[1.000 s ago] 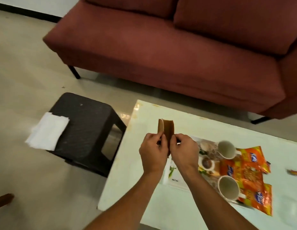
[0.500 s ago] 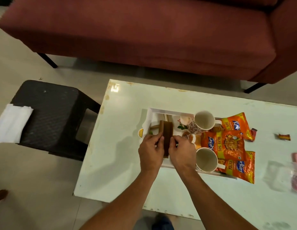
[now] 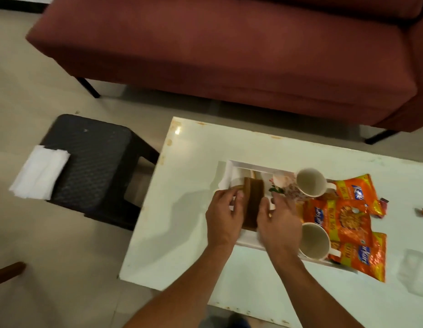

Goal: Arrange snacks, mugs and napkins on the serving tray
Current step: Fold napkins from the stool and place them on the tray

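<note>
Brown and flat-sided, the napkin stack (image 3: pixel 253 202) stands on edge over the left end of the serving tray (image 3: pixel 260 167), pinched between the left hand (image 3: pixel 225 217), thumb on its left face, and the right hand (image 3: pixel 280 224), thumb on its right face; both close on it from opposite sides. It looks light and soft-edged (probably paper, though blur leaves that unsure), so I judge it will splay or slump if let go upright; holding it low on both broad faces should keep the sheets together. Right of the stack on the tray sit two mugs, the far mug (image 3: pixel 309 183) and the near mug (image 3: pixel 315 240), both lying tilted with mouths showing, hard and likely breakable. Orange snack packets (image 3: pixel 347 216) lie beyond them at the tray's right end, glossy and crinkly, probably slippery. Under the tray is a shiny white table (image 3: pixel 189 209), smooth enough to let things slide. Left of the tray stands a dark stool (image 3: pixel 94 162) carrying white tissue (image 3: pixel 40 172); behind the tray, a maroon sofa (image 3: pixel 229 50) on pale floor.
</note>
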Demonstrator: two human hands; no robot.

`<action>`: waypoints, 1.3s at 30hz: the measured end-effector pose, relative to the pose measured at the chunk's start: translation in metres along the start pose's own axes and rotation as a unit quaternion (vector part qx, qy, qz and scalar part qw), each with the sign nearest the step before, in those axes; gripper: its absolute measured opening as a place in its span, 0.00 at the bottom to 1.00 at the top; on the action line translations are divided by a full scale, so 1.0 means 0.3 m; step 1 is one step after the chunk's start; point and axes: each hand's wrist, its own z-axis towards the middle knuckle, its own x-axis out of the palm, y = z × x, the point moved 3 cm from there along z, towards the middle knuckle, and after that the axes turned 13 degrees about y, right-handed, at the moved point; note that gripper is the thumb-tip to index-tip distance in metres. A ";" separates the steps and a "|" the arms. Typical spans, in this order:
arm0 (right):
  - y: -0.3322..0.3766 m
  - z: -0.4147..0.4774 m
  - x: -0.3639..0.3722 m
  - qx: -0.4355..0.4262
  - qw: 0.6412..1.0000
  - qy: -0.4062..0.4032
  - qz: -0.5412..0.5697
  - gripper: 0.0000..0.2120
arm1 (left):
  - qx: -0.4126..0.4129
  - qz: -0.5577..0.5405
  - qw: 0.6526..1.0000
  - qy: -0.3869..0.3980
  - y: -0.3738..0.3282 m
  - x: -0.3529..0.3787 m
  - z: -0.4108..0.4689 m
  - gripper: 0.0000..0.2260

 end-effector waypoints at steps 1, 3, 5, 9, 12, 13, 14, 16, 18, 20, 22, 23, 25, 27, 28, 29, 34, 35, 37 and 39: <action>0.040 -0.013 -0.015 -0.018 1.000 -0.025 0.003 0.16 | 0.001 -0.010 1.000 -0.024 -0.006 -0.051 0.011 0.13; 0.137 -0.027 -0.033 -0.064 0.997 -0.041 0.023 0.14 | 0.005 -0.018 0.998 -0.067 -0.025 -0.162 0.049 0.13; 0.280 -0.030 -0.013 -0.116 0.992 -0.024 0.044 0.11 | 0.005 -0.011 0.994 -0.113 -0.023 -0.323 0.095 0.12; 0.645 -0.048 0.163 -0.145 0.975 0.068 0.156 0.10 | -0.034 0.036 0.976 -0.213 0.093 -0.751 0.169 0.12; 0.897 -0.087 0.392 -0.107 0.940 0.211 0.245 0.11 | -0.071 0.063 0.961 -0.260 0.255 -1.049 0.164 0.11; 0.967 -0.108 0.466 -0.090 0.928 0.252 0.261 0.11 | -0.086 0.076 0.959 -0.259 0.310 -1.125 0.158 0.11; 1.044 -0.134 0.550 -0.075 0.915 0.287 0.272 0.11 | -0.106 0.090 0.956 -0.259 0.378 -1.205 0.150 0.11; 1.176 -0.176 0.698 -0.045 0.898 0.333 0.285 0.12 | -0.154 0.111 0.945 -0.267 0.502 -1.334 0.142 0.12; 1.285 -0.199 0.822 -0.019 0.893 0.357 0.274 0.14 | -0.187 0.121 0.934 -0.280 0.608 -1.439 0.141 0.13; 1.378 -0.205 0.930 0.011 0.891 0.367 0.266 0.13 | -0.209 0.124 0.931 -0.272 0.704 -1.523 0.163 0.15; 1.442 -0.199 1.007 0.044 0.893 0.361 0.266 0.07 | -0.255 0.132 0.931 -0.224 0.783 -1.578 0.207 0.20; 1.462 -0.196 1.027 0.056 0.897 0.351 0.264 0.02 | -0.282 0.138 0.930 -0.189 0.810 -1.592 0.231 0.24; 1.491 -0.186 1.070 0.069 0.906 0.329 0.259 0.03 | -0.326 0.138 0.927 -0.123 0.863 -1.615 0.281 0.29; 1.510 -0.168 1.097 0.080 0.912 0.311 0.254 0.07 | -0.355 0.121 0.923 -0.080 0.909 -1.625 0.319 0.30; 1.515 -0.161 1.105 0.085 0.914 0.308 0.249 0.09 | -0.364 0.113 0.922 -0.066 0.927 -1.627 0.329 0.29; 1.522 -0.151 1.114 0.089 0.915 0.308 0.244 0.09 | -0.366 0.104 0.923 -0.060 0.941 -1.629 0.339 0.28; 1.541 -0.130 1.145 0.102 0.913 0.307 0.250 0.09 | -0.369 0.030 0.925 -0.087 0.983 -1.669 0.359 0.30; 1.544 -0.128 1.151 0.109 0.912 0.305 0.253 0.10 | -0.381 0.000 0.921 -0.081 0.998 -1.679 0.364 0.32; 1.547 -0.124 1.159 0.120 0.910 0.303 0.255 0.13 | -0.402 -0.077 0.910 -0.070 1.023 -1.693 0.377 0.33; 1.552 -0.124 1.167 0.128 0.909 0.305 0.255 0.15 | -0.401 -0.138 0.903 -0.066 1.041 -1.705 0.385 0.31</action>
